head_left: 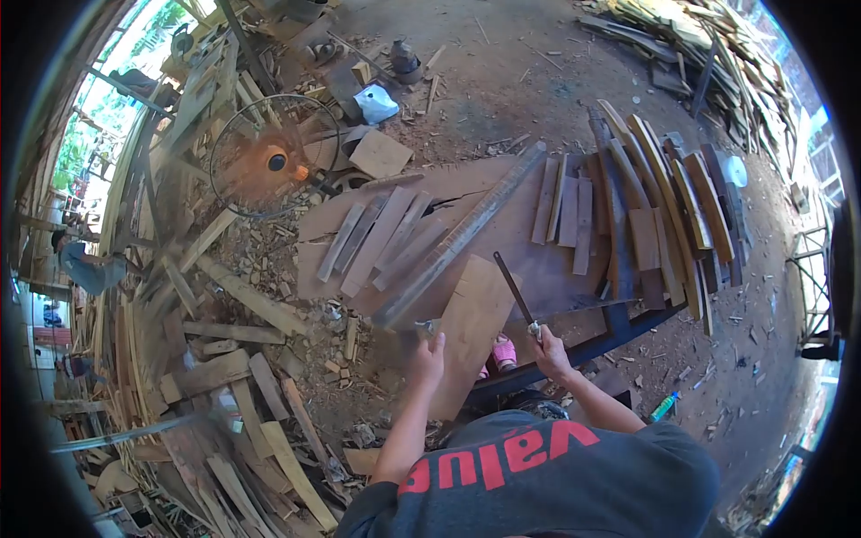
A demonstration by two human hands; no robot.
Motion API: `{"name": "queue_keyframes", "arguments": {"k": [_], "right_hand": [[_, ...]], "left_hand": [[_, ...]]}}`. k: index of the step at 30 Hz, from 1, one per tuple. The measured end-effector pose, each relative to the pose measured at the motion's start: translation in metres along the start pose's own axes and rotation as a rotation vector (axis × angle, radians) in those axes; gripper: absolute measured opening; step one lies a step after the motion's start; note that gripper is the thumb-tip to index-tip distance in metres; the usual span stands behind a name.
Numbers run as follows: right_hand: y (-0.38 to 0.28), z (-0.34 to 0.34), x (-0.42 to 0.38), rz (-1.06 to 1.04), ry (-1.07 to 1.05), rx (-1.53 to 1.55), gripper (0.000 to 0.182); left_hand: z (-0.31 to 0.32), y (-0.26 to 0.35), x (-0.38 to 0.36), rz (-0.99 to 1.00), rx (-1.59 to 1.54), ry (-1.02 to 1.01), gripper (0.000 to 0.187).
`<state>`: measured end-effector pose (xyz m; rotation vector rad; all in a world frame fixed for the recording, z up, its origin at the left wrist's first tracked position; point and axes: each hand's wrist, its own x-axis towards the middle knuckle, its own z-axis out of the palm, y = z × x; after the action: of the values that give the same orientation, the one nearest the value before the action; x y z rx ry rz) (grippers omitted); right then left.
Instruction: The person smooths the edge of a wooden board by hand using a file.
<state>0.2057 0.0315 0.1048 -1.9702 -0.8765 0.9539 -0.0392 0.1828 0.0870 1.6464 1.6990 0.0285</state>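
Note:
My left hand point(429, 359) is closed on the left edge of a flat brown wooden board point(473, 327), which stands tilted in front of me. A long, thin, dark tool point(514, 285) with a pale handle end is gripped in my right hand point(552, 353). It points up and to the left, just right of the board. Its exact kind does not show clearly. Behind the board is a wide wooden worktable point(502, 220), with a long square-edged timber point(466, 229) lying diagonally across it.
Short wooden slats point(377, 242) lie on the table's left, and a row of longer curved pieces point(659, 179) on its right. A round wire-cage fan point(276, 160) stands at the upper left. Wood scraps point(260, 403) cover the left ground. A green bottle point(665, 406) lies at right.

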Motion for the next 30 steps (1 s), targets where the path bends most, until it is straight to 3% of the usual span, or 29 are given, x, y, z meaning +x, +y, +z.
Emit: {"name": "queue_keyframes", "arguments": {"k": [1,4,6,8,13,22,25,28,30], "right_hand": [[-0.005,0.002,-0.003,-0.008,-0.025,-0.025,0.014],[-0.018,0.004,-0.008,-0.103,0.037,0.027,0.012],[-0.012,0.01,-0.01,-0.109,0.124,0.04,0.012],[-0.017,0.011,-0.012,-0.064,0.125,0.019,0.014],[-0.025,0.004,-0.022,-0.093,0.106,-0.146,0.015],[-0.033,0.005,-0.068,0.077,0.182,-0.176,0.02],[-0.032,0.009,-0.079,0.12,0.191,-0.171,0.019],[-0.025,0.018,-0.079,0.098,0.197,-0.182,0.017],[-0.027,0.023,-0.077,0.09,0.193,-0.183,0.017]], "left_hand": [[-0.01,0.001,-0.001,0.072,-0.049,0.077,0.066],[-0.066,0.007,0.019,0.064,-0.058,0.03,0.065],[-0.079,-0.014,0.06,0.082,-0.045,0.262,0.064],[-0.116,-0.007,0.097,0.124,-0.023,0.363,0.064],[-0.169,0.014,0.207,0.211,0.054,0.429,0.068],[-0.129,0.042,0.285,0.199,0.236,0.238,0.063],[-0.119,0.041,0.281,0.154,0.239,0.27,0.05],[-0.111,0.046,0.258,0.272,0.301,0.418,0.038],[-0.102,0.049,0.241,0.492,0.279,0.479,0.034]]}}
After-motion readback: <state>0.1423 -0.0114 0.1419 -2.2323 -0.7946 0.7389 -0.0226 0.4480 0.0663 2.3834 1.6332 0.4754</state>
